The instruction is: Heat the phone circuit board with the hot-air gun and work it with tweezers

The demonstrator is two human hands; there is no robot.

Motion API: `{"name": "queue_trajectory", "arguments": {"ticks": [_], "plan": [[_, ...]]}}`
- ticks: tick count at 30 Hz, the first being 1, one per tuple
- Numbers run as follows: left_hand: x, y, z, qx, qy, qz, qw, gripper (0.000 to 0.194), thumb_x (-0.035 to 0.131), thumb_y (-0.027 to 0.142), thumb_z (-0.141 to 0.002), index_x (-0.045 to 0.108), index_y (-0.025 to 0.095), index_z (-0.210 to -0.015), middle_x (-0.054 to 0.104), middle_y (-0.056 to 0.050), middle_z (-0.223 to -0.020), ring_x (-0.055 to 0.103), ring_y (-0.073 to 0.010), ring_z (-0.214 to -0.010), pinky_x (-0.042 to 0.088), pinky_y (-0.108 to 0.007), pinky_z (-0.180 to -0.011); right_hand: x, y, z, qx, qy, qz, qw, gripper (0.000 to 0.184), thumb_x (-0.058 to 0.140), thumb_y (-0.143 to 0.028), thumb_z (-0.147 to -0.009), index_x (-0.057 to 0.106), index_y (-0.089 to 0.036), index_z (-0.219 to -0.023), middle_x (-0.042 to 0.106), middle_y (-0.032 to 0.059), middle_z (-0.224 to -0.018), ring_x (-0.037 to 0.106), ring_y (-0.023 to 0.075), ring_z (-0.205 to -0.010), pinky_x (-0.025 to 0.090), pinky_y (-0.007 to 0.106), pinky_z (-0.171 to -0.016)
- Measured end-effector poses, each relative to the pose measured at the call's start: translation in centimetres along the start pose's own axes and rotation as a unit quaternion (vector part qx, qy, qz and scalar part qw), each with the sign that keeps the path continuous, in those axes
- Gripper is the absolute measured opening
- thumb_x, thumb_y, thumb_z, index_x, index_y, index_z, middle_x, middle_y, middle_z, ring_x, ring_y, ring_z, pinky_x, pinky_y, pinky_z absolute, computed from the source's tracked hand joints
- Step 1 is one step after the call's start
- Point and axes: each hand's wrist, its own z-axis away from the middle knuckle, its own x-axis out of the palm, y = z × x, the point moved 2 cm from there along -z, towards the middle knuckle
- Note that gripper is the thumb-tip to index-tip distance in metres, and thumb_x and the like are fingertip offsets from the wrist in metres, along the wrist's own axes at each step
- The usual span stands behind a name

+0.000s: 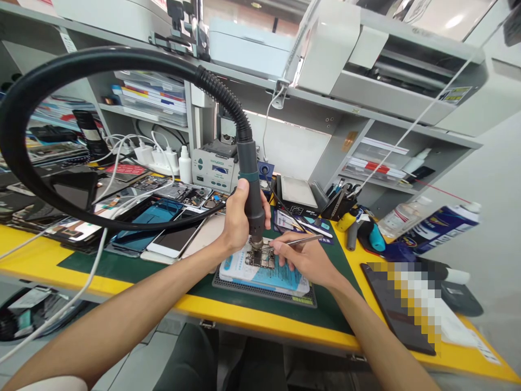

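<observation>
My left hand (238, 220) is wrapped round the grey handle of a hot-air gun (250, 184), held upright with its nozzle just above a small circuit board (260, 257). A thick black hose (81, 60) loops from the gun up and over to the left. My right hand (305, 258) pinches metal tweezers (303, 239), whose tips reach to the board beside the nozzle. The board lies on a blue and white pad (264, 274) set on a dark ribbed mat (264, 290).
Several phones and screens (163, 222) lie at the left on the green mat (122, 266) of the yellow-edged bench (244, 315). A rework station (215, 165) stands behind. Tools in a holder (342, 201), a bottle (401, 217), a spray can (443, 225) and a dark tablet (399, 309) sit right.
</observation>
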Motion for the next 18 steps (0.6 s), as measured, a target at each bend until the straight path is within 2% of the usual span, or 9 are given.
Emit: {"name": "queue_trajectory", "arguments": {"ticks": [18], "plan": [[-0.13,-0.12,0.08,0.002,-0.002,-0.003,1.000,0.065,0.050,0.083,-0.090,0.063,0.020,-0.078,0.066,-0.003,-0.060,0.063,-0.0176,-0.046,0.047,-0.030,-0.043,-0.04,-0.03,0.09,-0.001,0.002,0.004,1.000,0.044,0.065,-0.060,-0.101,0.077,-0.018,-0.093,0.068,0.0045,-0.072,0.057,0.0153,-0.054,0.047,0.030,-0.051]]}}
